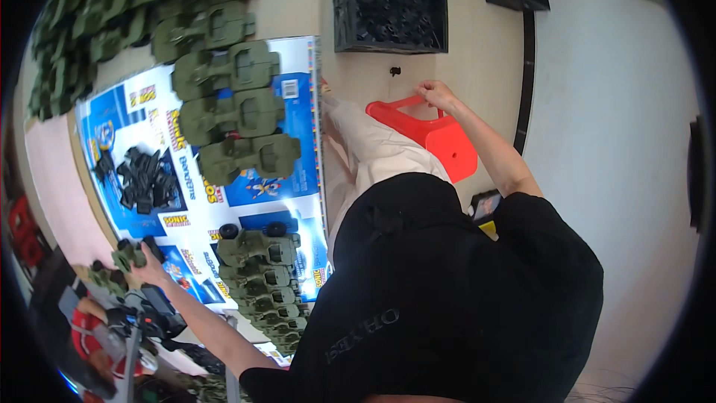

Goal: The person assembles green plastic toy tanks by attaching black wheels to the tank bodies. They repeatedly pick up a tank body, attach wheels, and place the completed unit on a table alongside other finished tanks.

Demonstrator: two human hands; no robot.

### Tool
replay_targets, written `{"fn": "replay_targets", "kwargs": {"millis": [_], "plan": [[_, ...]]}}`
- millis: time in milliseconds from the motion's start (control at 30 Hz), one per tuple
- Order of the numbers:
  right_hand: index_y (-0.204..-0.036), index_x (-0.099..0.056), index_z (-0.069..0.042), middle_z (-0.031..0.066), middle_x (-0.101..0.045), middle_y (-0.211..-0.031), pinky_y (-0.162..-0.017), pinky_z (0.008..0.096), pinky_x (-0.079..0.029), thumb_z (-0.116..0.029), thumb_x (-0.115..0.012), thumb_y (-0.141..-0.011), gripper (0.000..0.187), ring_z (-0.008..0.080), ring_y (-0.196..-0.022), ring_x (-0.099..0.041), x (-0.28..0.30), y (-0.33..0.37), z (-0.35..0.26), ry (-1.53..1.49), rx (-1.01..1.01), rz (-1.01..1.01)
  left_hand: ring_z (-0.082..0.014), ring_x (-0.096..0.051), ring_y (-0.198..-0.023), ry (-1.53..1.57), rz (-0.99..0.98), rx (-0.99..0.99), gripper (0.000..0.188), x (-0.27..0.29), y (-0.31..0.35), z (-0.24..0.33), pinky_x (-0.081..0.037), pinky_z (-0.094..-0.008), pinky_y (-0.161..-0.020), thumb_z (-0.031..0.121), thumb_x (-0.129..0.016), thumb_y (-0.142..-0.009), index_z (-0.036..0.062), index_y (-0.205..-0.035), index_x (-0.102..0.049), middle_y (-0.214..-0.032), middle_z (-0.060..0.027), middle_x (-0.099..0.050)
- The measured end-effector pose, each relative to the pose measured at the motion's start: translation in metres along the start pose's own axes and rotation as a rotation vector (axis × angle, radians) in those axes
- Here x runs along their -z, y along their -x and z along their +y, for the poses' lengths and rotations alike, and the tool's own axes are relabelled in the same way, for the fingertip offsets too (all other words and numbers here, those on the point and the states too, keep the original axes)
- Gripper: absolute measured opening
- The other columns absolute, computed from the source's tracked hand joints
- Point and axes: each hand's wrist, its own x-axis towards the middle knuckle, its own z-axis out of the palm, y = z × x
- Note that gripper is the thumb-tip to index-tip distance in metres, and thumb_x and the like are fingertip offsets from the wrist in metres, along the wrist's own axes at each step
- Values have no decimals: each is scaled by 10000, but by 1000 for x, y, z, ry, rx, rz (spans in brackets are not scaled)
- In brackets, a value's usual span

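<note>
At the far left of the table, my left hand (151, 267) is closed round a small olive-green toy vehicle part (128, 256) with dark round pieces by it. A pile of small black plastic parts (147, 179) lies above that hand. My right hand (436, 95) reaches out to the right, its fingers wrapped over a leg or edge bar of a red plastic stool (453, 151) beside my legs. Rows of olive-green toy vehicle bodies (257, 112) stand on the printed sheet, with another stacked row (265, 283) nearer me. Two black wheels (229, 231) sit by the nearer row.
The table is covered with a blue and white printed sheet (309, 60). More green bodies (112, 11) are heaped at the far left. A black crate (391, 7) of dark parts stands on the floor, near a small black piece (395, 72). Another person in red (89, 332) is at lower left.
</note>
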Motion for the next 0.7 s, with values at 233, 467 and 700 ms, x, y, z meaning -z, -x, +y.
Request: {"fn": "replay_targets", "kwargs": {"millis": [233, 467, 700], "plan": [[-1051, -651, -76, 70, -660, -842, -564, 307, -505, -325, -592, -856, 322, 139, -694, -621, -10, -73, 137, 148, -205, -58, -389, -542, -1062, 53, -52, 52, 940, 19, 79, 44, -452, -435, -893, 622, -727, -653, -54, -1242, -445, -1180, -267, -532], [-1080, -637, -63, 161, -670, -883, -679, 342, -531, -311, -611, -779, 391, 218, -786, -659, -57, -202, 250, 231, -185, -25, -306, -514, -1030, 234, -105, 365, 769, 31, 134, 96, -559, -435, -629, 517, -752, -696, 179, -1276, -378, -1325, -120, -394], [-1182, -554, -54, 221, -623, -1080, -918, 419, -452, -289, -625, -782, 470, 344, -1068, -581, -121, -376, 350, 42, -279, 248, -290, -536, -997, 364, -115, 385, 560, 40, 115, 57, -521, -481, -767, 317, -672, -822, 58, -1260, -439, -1195, -128, -519]]}}
